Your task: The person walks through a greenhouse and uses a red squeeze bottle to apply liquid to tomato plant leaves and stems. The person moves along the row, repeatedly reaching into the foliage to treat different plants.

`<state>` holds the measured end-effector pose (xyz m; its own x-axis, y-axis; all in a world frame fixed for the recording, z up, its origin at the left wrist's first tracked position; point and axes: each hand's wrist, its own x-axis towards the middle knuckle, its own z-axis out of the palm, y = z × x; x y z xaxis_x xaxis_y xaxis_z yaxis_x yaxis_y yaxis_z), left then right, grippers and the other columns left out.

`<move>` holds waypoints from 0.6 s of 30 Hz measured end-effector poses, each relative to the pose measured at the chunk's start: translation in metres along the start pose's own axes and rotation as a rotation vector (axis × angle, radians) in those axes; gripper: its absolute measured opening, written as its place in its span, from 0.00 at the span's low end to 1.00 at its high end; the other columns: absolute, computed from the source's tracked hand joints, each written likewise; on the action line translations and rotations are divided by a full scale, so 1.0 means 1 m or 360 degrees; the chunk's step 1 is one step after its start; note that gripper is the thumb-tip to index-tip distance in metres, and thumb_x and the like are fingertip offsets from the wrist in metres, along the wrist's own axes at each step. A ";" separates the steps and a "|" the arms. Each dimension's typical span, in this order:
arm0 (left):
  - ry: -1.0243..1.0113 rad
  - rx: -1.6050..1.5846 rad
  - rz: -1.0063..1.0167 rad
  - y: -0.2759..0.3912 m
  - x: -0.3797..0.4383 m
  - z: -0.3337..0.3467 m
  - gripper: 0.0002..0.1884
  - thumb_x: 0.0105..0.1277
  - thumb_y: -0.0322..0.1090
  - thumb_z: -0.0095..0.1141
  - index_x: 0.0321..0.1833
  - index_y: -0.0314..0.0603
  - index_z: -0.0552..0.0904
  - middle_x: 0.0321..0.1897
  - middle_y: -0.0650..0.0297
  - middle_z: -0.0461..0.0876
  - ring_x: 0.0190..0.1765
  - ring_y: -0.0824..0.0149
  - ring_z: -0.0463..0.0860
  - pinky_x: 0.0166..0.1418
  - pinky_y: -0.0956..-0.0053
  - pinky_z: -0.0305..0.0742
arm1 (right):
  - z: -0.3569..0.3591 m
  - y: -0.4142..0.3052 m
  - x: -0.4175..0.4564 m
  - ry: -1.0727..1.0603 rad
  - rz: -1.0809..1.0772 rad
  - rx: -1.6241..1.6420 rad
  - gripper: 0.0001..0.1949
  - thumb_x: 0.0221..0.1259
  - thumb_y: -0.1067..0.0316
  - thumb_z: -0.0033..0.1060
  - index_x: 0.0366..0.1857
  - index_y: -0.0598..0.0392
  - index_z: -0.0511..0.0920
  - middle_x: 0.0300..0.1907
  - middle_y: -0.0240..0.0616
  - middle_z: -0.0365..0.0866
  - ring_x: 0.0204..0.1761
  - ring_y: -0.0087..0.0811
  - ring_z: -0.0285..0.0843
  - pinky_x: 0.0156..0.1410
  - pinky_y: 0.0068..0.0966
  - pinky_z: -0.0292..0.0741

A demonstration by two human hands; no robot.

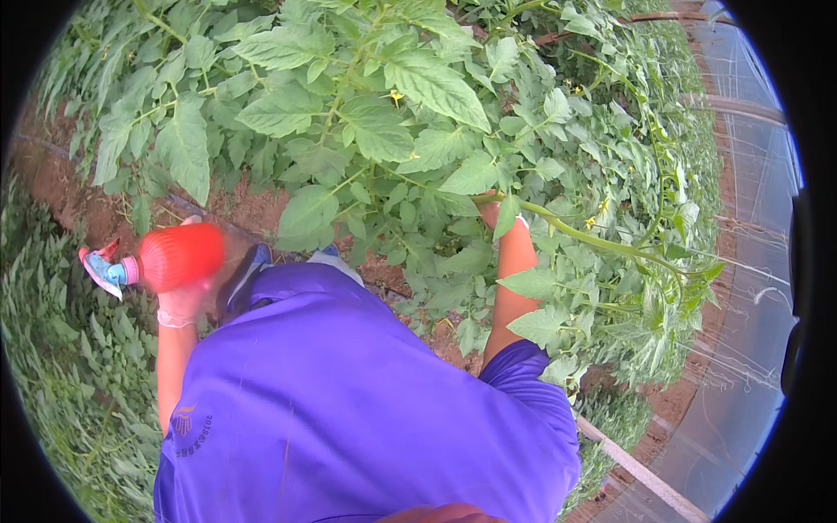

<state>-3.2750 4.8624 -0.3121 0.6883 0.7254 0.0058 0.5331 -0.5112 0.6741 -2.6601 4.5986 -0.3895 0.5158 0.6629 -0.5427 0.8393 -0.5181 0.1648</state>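
Note:
On the left, my left hand (pixel 184 302), in a thin translucent glove, holds a red ribbed spray bottle (pixel 183 257). The bottle lies tilted on its side, its blue and red trigger head (pixel 104 269) pointing left. My right hand (pixel 490 212) reaches into the foliage of a tomato plant (pixel 386 124), close to a thick green stem (pixel 588 240) that arches right. A leaf (pixel 506 217) covers part of this hand, so its fingers and grip are hidden. A white glove edge shows at its wrist. Small yellow flowers (pixel 396 97) hang among the leaves.
My purple shirt (pixel 366 392) fills the lower middle, with a dark shoe (pixel 252 268) beyond it. Reddish soil (pixel 52 176) shows between plant rows. Plastic sheeting (pixel 739 314), strings and a pale pole (pixel 641 471) line the right. More plants (pixel 78 392) grow at left.

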 end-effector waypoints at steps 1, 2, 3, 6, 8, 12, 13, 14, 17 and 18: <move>0.0012 -0.0460 -0.0175 -0.006 -0.001 0.002 0.27 0.74 0.48 0.43 0.70 0.41 0.65 0.63 0.61 0.74 0.51 0.65 0.81 0.25 0.81 0.77 | 0.006 -0.003 0.000 -0.0012 0.0065 -0.0071 0.12 0.63 0.56 0.50 0.40 0.48 0.82 0.46 0.43 0.84 0.47 0.46 0.82 0.49 0.41 0.77; 0.0055 -0.0824 -0.0345 -0.005 -0.005 0.001 0.26 0.72 0.44 0.45 0.70 0.41 0.66 0.61 0.61 0.75 0.51 0.65 0.81 0.30 0.79 0.77 | -0.038 -0.038 -0.023 0.0247 0.0065 0.0250 0.13 0.61 0.56 0.52 0.45 0.47 0.80 0.40 0.43 0.85 0.41 0.48 0.83 0.45 0.41 0.78; 0.0097 -0.1198 -0.0471 -0.007 -0.004 -0.002 0.25 0.71 0.40 0.47 0.69 0.40 0.66 0.60 0.61 0.75 0.51 0.65 0.81 0.35 0.78 0.78 | -0.032 -0.037 -0.027 0.0476 0.0240 0.0407 0.13 0.62 0.56 0.52 0.46 0.47 0.80 0.40 0.45 0.84 0.41 0.49 0.83 0.44 0.41 0.78; 0.0125 -0.1802 -0.0674 -0.024 0.002 -0.018 0.24 0.68 0.24 0.53 0.66 0.35 0.68 0.53 0.59 0.78 0.51 0.67 0.80 0.46 0.77 0.79 | -0.007 -0.036 -0.045 0.1227 0.0670 0.0974 0.12 0.66 0.60 0.50 0.49 0.49 0.78 0.40 0.44 0.84 0.39 0.44 0.83 0.40 0.36 0.78; 0.0003 -0.1858 -0.0708 -0.047 0.007 -0.028 0.22 0.70 0.25 0.50 0.67 0.34 0.67 0.53 0.58 0.78 0.49 0.68 0.80 0.37 0.81 0.80 | 0.007 -0.035 -0.064 0.1938 0.0636 0.1463 0.10 0.72 0.65 0.46 0.50 0.52 0.77 0.41 0.35 0.83 0.40 0.32 0.82 0.38 0.27 0.77; -0.0212 -0.2333 -0.0803 -0.049 0.025 -0.038 0.22 0.75 0.38 0.44 0.68 0.35 0.66 0.54 0.58 0.77 0.45 0.68 0.80 0.26 0.83 0.77 | -0.025 -0.101 -0.163 0.1977 0.0980 0.1153 0.10 0.72 0.69 0.45 0.49 0.57 0.77 0.39 0.32 0.80 0.37 0.23 0.76 0.37 0.18 0.73; -0.0311 -0.2368 -0.0758 -0.052 0.030 -0.039 0.23 0.75 0.41 0.43 0.68 0.36 0.66 0.55 0.58 0.76 0.45 0.68 0.81 0.25 0.82 0.77 | -0.040 -0.125 -0.187 0.1850 0.0836 0.1407 0.10 0.72 0.70 0.46 0.49 0.57 0.78 0.38 0.33 0.79 0.36 0.23 0.75 0.38 0.19 0.74; -0.0384 -0.2424 -0.0828 -0.055 0.035 -0.040 0.26 0.74 0.46 0.43 0.69 0.37 0.66 0.56 0.57 0.76 0.45 0.68 0.81 0.23 0.81 0.76 | -0.052 -0.148 -0.214 0.1709 0.0729 0.1665 0.10 0.71 0.70 0.48 0.49 0.56 0.79 0.37 0.34 0.78 0.35 0.24 0.73 0.39 0.19 0.74; -0.0475 -0.2469 -0.1034 -0.055 0.049 -0.038 0.30 0.73 0.54 0.42 0.69 0.39 0.66 0.55 0.57 0.77 0.43 0.67 0.82 0.17 0.80 0.74 | -0.043 -0.198 -0.279 0.0237 0.0824 0.1407 0.15 0.68 0.67 0.52 0.56 0.50 0.79 0.52 0.41 0.81 0.51 0.36 0.79 0.57 0.30 0.75; -0.0681 -0.2416 -0.0967 -0.056 0.059 -0.035 0.29 0.73 0.55 0.42 0.67 0.39 0.69 0.50 0.58 0.81 0.36 0.67 0.84 0.16 0.79 0.74 | -0.038 -0.204 -0.294 -0.0325 0.0765 0.1143 0.16 0.67 0.65 0.54 0.58 0.47 0.79 0.58 0.42 0.80 0.58 0.40 0.79 0.64 0.32 0.73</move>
<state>-3.2814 4.9499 -0.3233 0.7862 0.3385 -0.5171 0.0068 0.8319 0.5549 -2.9769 4.5299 -0.2321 0.6863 0.2122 -0.6957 0.1937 -0.9753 -0.1065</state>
